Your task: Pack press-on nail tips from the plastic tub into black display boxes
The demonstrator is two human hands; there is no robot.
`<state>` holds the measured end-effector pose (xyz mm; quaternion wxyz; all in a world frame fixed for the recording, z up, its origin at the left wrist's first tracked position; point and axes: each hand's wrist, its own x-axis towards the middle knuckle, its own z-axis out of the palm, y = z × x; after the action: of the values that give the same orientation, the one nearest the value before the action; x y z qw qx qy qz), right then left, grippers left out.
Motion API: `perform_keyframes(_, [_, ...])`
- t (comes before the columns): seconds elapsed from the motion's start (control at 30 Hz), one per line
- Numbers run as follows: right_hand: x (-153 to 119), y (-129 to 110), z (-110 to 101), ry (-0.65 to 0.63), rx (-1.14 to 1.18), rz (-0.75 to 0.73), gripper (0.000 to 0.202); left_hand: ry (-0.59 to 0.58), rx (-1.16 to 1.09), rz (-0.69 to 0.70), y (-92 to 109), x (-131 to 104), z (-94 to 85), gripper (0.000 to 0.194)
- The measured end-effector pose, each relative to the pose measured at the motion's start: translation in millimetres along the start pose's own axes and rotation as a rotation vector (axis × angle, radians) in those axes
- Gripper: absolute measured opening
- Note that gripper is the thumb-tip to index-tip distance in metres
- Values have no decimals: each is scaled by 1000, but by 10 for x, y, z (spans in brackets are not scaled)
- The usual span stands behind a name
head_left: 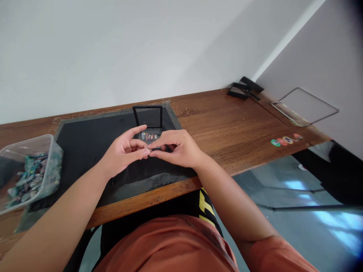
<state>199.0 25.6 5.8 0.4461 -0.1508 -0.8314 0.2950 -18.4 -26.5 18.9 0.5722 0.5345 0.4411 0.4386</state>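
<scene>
Left hand: the left hand point(121, 151) is reaching in over the mat, thumb and fingertips drawing close at the meeting point, forefinger lifting away and pointing far.
Left grip: thumb nearing the other fingertips; cannot tell whether anything is being pinched.
Right hand: the right hand point(178, 147) is coming in from the right, thumb and forefinger nearly closing, their tips meeting those of the left hand.
Right grip: a dark edge is showing between thumb and forefinger; cannot tell whether they are pinching it or passing around it.
Black case: a black-rimmed case point(162, 118) is sitting toward the right of the mat, its framed panel standing up at the far side, the hands covering much of its near part.
Small pieces: a row of small decorated pieces point(151, 137) is lying at the foot of that panel, just beyond the fingertips.
Mat: a dark mat point(90, 139) is covering the left and middle of the wooden table point(204, 121).
Tub: a clear plastic tub point(55, 166) is standing at the left, holding a heap of glossy, mostly green and grey bits point(32, 177).
Far right: black frames point(252, 84) are lying loosely together near the wall.
Right end: a thin wire frame point(318, 99) is leaning there; round coloured stickers point(287, 140) are lining up nearer.
</scene>
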Motion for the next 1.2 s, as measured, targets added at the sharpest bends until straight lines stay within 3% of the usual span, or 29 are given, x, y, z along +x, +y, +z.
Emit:
perform_keyframes(0.4, [21,-48,-25,-32,35,17,17,0,10,21,-19,-13,-15,75])
perform_keyframes(0.63, [25,-67,-13,-32,76,7,25,-7,49,75,9,-18,-12,58])
perform_keyframes(0.9, [24,-105,-12,-42,147,9,24,-39,41,123,38,-47,13,51])
perform_keyframes(1.07, [32,-133,-26,-21,173,-2,20,-41,14,139,38,-59,15,40])
perform_keyframes(1.2, [37,-151,-38,-21,196,3,21,-49,-11,141,47,-79,28,19])
